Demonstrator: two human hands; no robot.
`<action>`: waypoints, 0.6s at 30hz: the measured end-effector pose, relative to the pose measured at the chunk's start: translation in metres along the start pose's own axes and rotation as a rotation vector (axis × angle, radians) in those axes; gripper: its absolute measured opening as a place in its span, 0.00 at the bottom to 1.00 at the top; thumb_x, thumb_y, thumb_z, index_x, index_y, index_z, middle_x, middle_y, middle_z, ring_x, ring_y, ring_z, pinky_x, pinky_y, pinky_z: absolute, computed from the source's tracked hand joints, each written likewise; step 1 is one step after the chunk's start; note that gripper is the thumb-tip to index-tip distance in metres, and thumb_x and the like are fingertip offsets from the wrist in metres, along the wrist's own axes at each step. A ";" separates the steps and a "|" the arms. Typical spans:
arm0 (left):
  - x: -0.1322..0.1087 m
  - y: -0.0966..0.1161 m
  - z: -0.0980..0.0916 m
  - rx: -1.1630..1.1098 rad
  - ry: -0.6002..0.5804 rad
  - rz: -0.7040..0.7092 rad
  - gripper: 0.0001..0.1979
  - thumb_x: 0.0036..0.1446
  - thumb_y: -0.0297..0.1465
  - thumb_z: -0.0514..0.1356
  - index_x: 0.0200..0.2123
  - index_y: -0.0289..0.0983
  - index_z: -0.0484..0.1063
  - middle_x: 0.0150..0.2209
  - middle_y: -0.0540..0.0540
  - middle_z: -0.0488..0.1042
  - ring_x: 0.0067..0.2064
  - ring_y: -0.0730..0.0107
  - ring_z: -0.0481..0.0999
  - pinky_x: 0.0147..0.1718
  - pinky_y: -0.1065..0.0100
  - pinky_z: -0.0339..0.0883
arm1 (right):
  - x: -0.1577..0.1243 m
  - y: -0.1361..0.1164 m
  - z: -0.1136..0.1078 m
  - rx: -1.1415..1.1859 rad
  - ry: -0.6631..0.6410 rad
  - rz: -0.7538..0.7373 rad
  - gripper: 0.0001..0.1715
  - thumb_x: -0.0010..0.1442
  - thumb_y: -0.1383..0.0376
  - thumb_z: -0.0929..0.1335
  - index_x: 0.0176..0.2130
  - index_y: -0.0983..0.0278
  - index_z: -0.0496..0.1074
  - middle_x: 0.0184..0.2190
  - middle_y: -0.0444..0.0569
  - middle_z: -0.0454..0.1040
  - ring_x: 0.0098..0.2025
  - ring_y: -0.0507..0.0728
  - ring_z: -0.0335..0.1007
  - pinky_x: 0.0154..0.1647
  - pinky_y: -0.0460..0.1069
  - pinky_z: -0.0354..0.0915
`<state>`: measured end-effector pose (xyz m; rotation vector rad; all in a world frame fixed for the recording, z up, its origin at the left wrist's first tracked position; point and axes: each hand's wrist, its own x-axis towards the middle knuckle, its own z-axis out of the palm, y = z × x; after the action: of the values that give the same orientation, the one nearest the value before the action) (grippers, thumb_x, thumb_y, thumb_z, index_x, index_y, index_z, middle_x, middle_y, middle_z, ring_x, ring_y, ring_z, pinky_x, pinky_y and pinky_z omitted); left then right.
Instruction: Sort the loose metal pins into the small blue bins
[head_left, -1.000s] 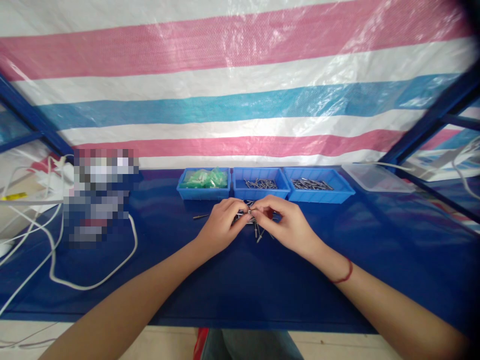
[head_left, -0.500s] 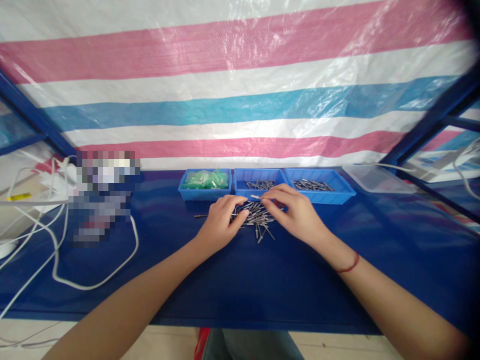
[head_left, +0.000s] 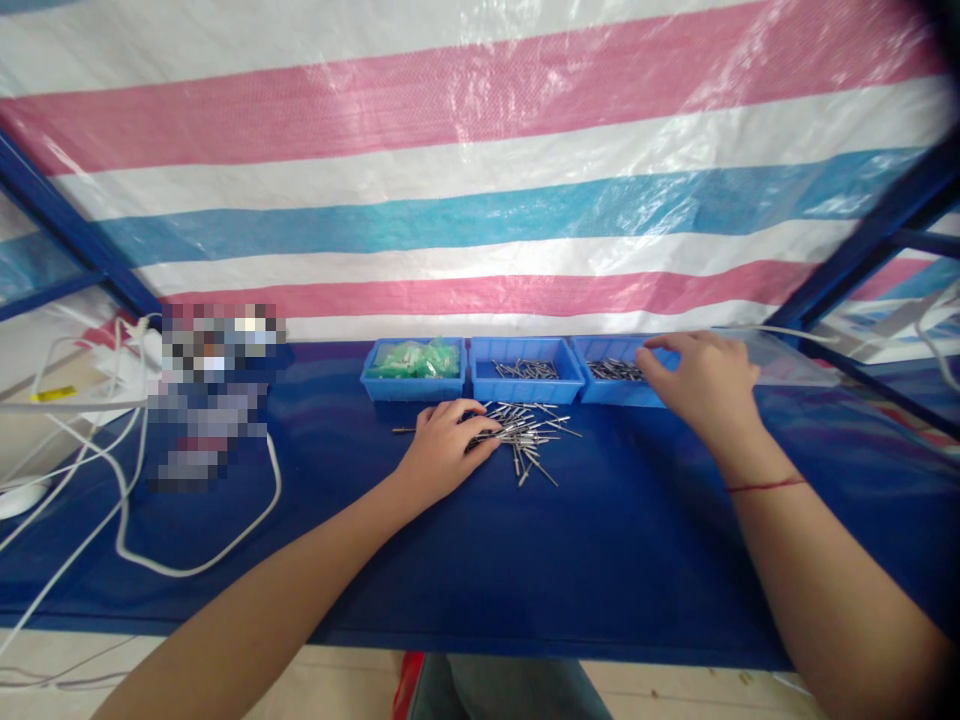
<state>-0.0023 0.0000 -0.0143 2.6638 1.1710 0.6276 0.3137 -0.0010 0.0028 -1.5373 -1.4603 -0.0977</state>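
Observation:
A loose pile of small metal pins [head_left: 529, 432] lies on the blue table [head_left: 480, 560] in front of three blue bins. My left hand [head_left: 444, 448] rests at the pile's left edge, with its fingers curled and their tips pressed down on the pins. Farther right and back, my right hand [head_left: 701, 385] hovers over the right bin [head_left: 600, 392], which holds metal pins. Its fingers are stretched out to the left and apart from the thumb, and I see nothing held in them. The middle bin [head_left: 525, 385] holds a few pins, and the left bin [head_left: 409, 385] holds green plastic parts.
A clear plastic tray [head_left: 787, 365] sits to the right of the bins. White cables [head_left: 195, 560] loop over the table's left side beside a blurred-out object [head_left: 214, 395]. A striped tarp [head_left: 480, 200] hangs behind the table, between blue frame bars.
My right hand left the pile, where it worked against the left hand, and moved right and back over the right bin. The left hand stayed on the pile.

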 end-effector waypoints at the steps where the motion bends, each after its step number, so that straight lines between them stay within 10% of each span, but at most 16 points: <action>1: 0.000 0.000 0.000 0.000 0.006 -0.001 0.11 0.62 0.38 0.55 0.44 0.46 0.74 0.50 0.48 0.70 0.52 0.61 0.67 0.50 0.56 0.56 | -0.001 -0.007 0.002 -0.115 -0.007 -0.010 0.09 0.55 0.61 0.67 0.33 0.63 0.75 0.34 0.56 0.70 0.42 0.67 0.63 0.40 0.57 0.57; 4: 0.000 0.001 -0.002 0.000 0.021 0.000 0.09 0.62 0.36 0.55 0.41 0.44 0.74 0.49 0.49 0.71 0.51 0.63 0.68 0.50 0.58 0.56 | -0.007 -0.031 0.010 -0.361 -0.090 -0.116 0.12 0.58 0.59 0.65 0.37 0.61 0.76 0.38 0.54 0.74 0.43 0.66 0.66 0.41 0.57 0.59; 11: -0.001 0.000 0.000 0.014 0.049 -0.022 0.09 0.64 0.35 0.53 0.39 0.42 0.73 0.47 0.50 0.73 0.49 0.65 0.69 0.48 0.59 0.56 | -0.030 -0.073 0.026 -0.079 -0.452 -0.484 0.12 0.62 0.61 0.64 0.38 0.62 0.75 0.39 0.51 0.76 0.41 0.60 0.69 0.46 0.55 0.63; 18: 0.004 0.001 -0.002 0.002 0.107 -0.090 0.10 0.65 0.35 0.51 0.39 0.41 0.72 0.44 0.50 0.74 0.49 0.65 0.69 0.46 0.60 0.55 | -0.051 -0.083 0.047 -0.005 -0.624 -0.504 0.17 0.60 0.61 0.67 0.49 0.62 0.71 0.42 0.54 0.74 0.45 0.62 0.68 0.47 0.58 0.65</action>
<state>-0.0004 0.0020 -0.0107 2.5909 1.3111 0.7626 0.2078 -0.0234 -0.0070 -1.2164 -2.3249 0.0922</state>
